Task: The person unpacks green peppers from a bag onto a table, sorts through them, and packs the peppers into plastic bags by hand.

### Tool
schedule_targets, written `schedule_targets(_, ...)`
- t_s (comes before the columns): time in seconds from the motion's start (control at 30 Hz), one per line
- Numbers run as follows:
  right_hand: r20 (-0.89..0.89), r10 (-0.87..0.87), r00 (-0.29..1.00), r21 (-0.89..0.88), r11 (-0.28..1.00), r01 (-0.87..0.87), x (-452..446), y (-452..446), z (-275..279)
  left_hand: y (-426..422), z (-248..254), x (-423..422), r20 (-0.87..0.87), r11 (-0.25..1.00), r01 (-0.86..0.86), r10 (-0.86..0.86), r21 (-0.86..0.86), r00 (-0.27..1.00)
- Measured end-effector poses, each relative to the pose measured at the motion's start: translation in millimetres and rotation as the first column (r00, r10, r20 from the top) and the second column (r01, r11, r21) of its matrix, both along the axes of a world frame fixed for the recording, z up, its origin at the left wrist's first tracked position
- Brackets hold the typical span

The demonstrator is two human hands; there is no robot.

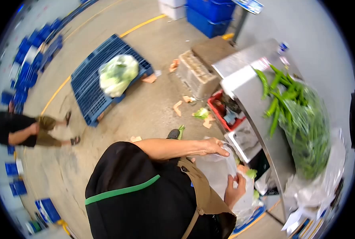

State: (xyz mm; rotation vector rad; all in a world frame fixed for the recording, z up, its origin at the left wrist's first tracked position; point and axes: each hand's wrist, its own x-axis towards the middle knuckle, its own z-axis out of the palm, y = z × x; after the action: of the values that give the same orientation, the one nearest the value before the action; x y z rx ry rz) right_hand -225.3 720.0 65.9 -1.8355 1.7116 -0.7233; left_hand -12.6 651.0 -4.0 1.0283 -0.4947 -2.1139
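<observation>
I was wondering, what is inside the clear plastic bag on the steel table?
The clear plastic bag holds long green peppers, some spilling out its open end. Its deeper contents, and the steel table directly beneath, are hidden.

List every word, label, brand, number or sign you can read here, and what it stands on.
None can be read.
Blue-and-white panel, top edge: marks too small and blurred.
Red marks on the steel table: blurred.
Blue-and-white item by the wall: too small.

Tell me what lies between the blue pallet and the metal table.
The head view shows a grimy pale box, a red crate and, on the floor, a green leaf and orange-brown scraps.
</observation>
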Motion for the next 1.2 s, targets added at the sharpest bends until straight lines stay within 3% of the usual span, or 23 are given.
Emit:
schedule_targets(0.03, 0.127, 0.024, 0.992, 0.075, 0.997, -0.034, 34, -17, -5, 4, 6, 16, 0.09, 0.999, -0.037, 0.037, -0.001, 0.995)
schedule_targets(0.1, 0.372, 0.183, 0.91, 0.203, 0.94, -0.273, 92, -47, -35, 12, 9, 43, 0.264, 0.996, -0.086, 0.082, 0.004, 0.961)
schedule_targets(0.13, 0.364, 0.269, 0.891, 0.192, 0.915, -0.355, 121, -60, -39, 18, 8, 53, 0.226, 0.967, -0.253, 0.255, -0.038, 0.94)
schedule_targets(0.23, 0.454, 0.381, 0.805, 0.205, 0.835, -0.511, 201, -90, -45, 16, 9, 134, 0.207, 0.947, -0.321, 0.317, -0.013, 0.926)
schedule_targets(0.27, 0.5, 0.388, 0.774, 0.213, 0.811, -0.545, 224, -99, -46, 12, -12, 153, 0.281, 0.926, -0.378, 0.361, 0.008, 0.889)
schedule_targets(0.37, 0.443, 0.47, 0.763, 0.164, 0.795, -0.584, 286, -120, -47, 14, -21, 225, 0.146, 0.775, -0.631, 0.621, 0.037, 0.77)
schedule_targets(0.4, 0.39, 0.498, 0.775, 0.103, 0.812, -0.574, 296, -134, -65, 14, -10, 250, 0.04, 0.653, -0.747, 0.749, 0.122, 0.661)
schedule_targets(0.43, 0.383, 0.426, 0.82, 0.175, 0.838, -0.517, 301, -147, -90, 15, 6, 278, -0.051, 0.518, -0.827, 0.852, 0.221, 0.52)
schedule_targets(0.5, 0.353, 0.269, 0.896, 0.309, 0.871, -0.383, 301, -171, -146, 20, 24, 334, -0.011, 0.24, -0.894, 0.967, 0.379, 0.255)
schedule_targets(0.57, -0.145, 0.392, 0.908, 0.15, 0.916, -0.372, 278, -181, -203, 44, -54, 405, -0.53, 0.387, -0.865, 0.83, 0.318, 0.176)
schedule_targets(0.63, -0.275, 0.231, 0.933, 0.194, 0.964, -0.181, 236, -184, -277, 39, 8, 426, -0.298, 0.162, -0.915, 0.953, 0.371, 0.048)
schedule_targets(0.67, -0.323, 0.257, 0.911, 0.238, 0.954, -0.185, 228, -185, -279, 39, 30, 434, -0.171, 0.043, -0.926, 0.985, 0.375, -0.024)
schedule_targets(0.73, -0.416, 0.312, 0.854, 0.324, 0.929, -0.182, 223, -187, -273, 40, 26, 443, -0.166, 0.21, -0.944, 0.971, 0.255, 0.171)
schedule_targets(0.8, -0.396, 0.373, 0.839, 0.016, 0.917, -0.4, 259, -198, -238, 33, 19, 438, -0.038, 0.334, -0.939, 0.942, 0.079, 0.332)
schedule_targets(0.87, -0.077, 0.53, 0.845, -0.103, 0.839, -0.535, 340, -199, -131, 12, 48, 414, 0.298, 0.54, -0.84, 0.812, -0.059, 0.501)
schedule_targets(0.9, 0.166, 0.593, 0.788, -0.088, 0.805, -0.587, 377, -189, -79, 0, 44, 399, 0.34, 0.634, -0.764, 0.75, -0.121, 0.568)
schedule_targets(0.97, 0.165, 0.784, 0.599, -0.142, 0.62, -0.772, 428, -179, -27, -10, 34, 381, 0.422, 0.763, -0.59, 0.642, -0.266, 0.64)
schedule_targets(1.03, -0.034, 0.832, 0.553, -0.158, 0.542, -0.825, 443, -188, -60, -26, 24, 362, 0.474, 0.828, -0.339, 0.54, -0.446, 0.695)
schedule_targets(1.07, 0.229, 0.718, 0.657, -0.052, 0.683, -0.728, 444, -198, -87, -24, 66, 363, 0.498, 0.887, -0.287, 0.443, -0.36, 0.745)
schedule_targets(1.1, 0.174, 0.711, 0.681, -0.188, 0.703, -0.686, 448, -215, -91, -20, 58, 367, 0.619, 0.847, -0.152, 0.484, -0.51, 0.619)
schedule_targets(1.13, 0.197, 0.593, 0.781, -0.217, 0.803, -0.555, 455, -228, -88, -13, 58, 377, 0.726, 0.852, -0.048, 0.473, -0.522, 0.5)
schedule_targets(1.17, 0.258, 0.49, 0.833, -0.049, 0.867, -0.495, 463, -235, -53, -5, 45, 387, 0.805, 0.858, -0.07, 0.503, -0.508, 0.315)
schedule_targets(1.2, 0.31, 0.451, 0.837, -0.015, 0.883, -0.47, 465, -250, -55, 6, 0, 405, 0.756, 0.77, -0.031, 0.633, -0.638, 0.166)
